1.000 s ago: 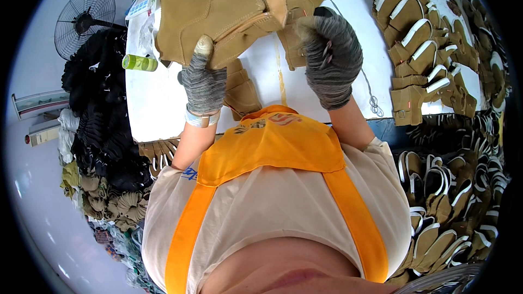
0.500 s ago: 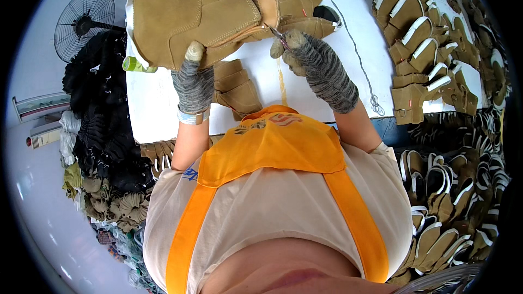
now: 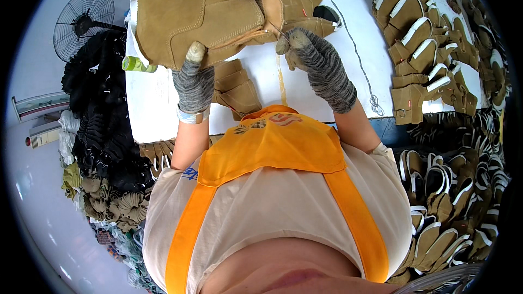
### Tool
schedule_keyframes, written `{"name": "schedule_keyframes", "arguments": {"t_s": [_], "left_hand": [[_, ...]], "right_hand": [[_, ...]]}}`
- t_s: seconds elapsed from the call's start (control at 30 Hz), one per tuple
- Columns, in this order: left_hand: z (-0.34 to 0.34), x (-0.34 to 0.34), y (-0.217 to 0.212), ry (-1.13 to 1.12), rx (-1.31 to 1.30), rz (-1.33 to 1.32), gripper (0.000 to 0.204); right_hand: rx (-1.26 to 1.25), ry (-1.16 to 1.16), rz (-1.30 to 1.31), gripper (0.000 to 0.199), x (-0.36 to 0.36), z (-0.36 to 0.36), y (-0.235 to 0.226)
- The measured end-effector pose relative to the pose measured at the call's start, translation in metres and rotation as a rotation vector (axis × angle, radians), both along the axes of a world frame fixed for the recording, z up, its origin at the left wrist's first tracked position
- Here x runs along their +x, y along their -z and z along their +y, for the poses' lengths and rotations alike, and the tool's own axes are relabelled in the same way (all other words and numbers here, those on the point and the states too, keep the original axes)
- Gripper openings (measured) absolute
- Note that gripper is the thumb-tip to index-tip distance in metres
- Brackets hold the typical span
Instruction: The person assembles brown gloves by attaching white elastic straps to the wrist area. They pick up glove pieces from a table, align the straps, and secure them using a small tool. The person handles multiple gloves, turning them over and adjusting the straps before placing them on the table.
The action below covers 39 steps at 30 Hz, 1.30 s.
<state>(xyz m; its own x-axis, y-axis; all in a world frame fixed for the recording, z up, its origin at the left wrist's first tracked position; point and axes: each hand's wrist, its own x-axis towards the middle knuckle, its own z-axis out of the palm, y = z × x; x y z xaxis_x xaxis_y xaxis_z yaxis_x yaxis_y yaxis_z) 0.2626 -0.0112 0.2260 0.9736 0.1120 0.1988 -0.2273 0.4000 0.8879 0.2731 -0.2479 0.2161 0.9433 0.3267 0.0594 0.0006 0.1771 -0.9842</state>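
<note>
A brown suede boot upper (image 3: pixel 169 19), with a white lower edge, stitched seams and a side zipper, is held up over the table. My left hand (image 3: pixel 193 84), in a grey glove, grips its lower side, thumb in front and fingers hidden behind. The shaft opening (image 3: pixel 269 2) faces right and shows a tan lining. Beside the zipper end, my gloved right hand (image 3: pixel 318 68) pinches a thin pointed metal tool (image 3: pixel 280 31). Its tip points up and left at the opening's edge; most of the tool is hidden by the fingers.
Brown uppers (image 3: pixel 237 90) lie on the white table (image 3: pixel 158 95), and rows of white-edged ones (image 3: pixel 414 49) line its right side. A grey cord (image 3: pixel 357 54) runs across it. A green can (image 3: pixel 136 64), a fan (image 3: pixel 84 22) and a black pile (image 3: pixel 103 103) are at left.
The boot upper has shifted slightly right and down in my left hand. My right hand has turned a little, and the tool's tip still lies by the opening's edge.
</note>
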Motion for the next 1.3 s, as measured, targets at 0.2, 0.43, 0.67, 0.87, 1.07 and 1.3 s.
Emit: {"name": "schedule_keyframes", "arguments": {"t_s": [0.2, 0.43, 0.67, 0.87, 1.07, 1.3], "left_hand": [[-0.001, 0.001, 0.0, 0.013, -0.009, -0.001, 0.079], [0.003, 0.003, 0.008, -0.089, 0.016, 0.002, 0.077], [-0.001, 0.001, 0.0, -0.062, -0.044, 0.031, 0.076], [0.004, 0.004, 0.007, -0.054, -0.041, 0.019, 0.074], [0.003, 0.004, 0.008, -0.06, -0.034, 0.042, 0.074], [0.012, 0.005, 0.013, -0.053, 0.011, 0.045, 0.078]], "right_hand": [[0.004, -0.051, -0.114, 0.045, 0.0, -0.003, -0.005], [-0.046, -0.034, -0.146, 0.028, 0.0, -0.007, 0.0], [-0.043, 0.027, -0.223, 0.041, -0.001, 0.003, 0.001], [-0.102, 0.034, -0.277, 0.039, 0.0, 0.002, 0.02], [0.053, -0.026, -0.129, 0.039, -0.002, 0.008, 0.003], [-0.036, -0.008, -0.158, 0.045, -0.001, 0.004, 0.007]]}}
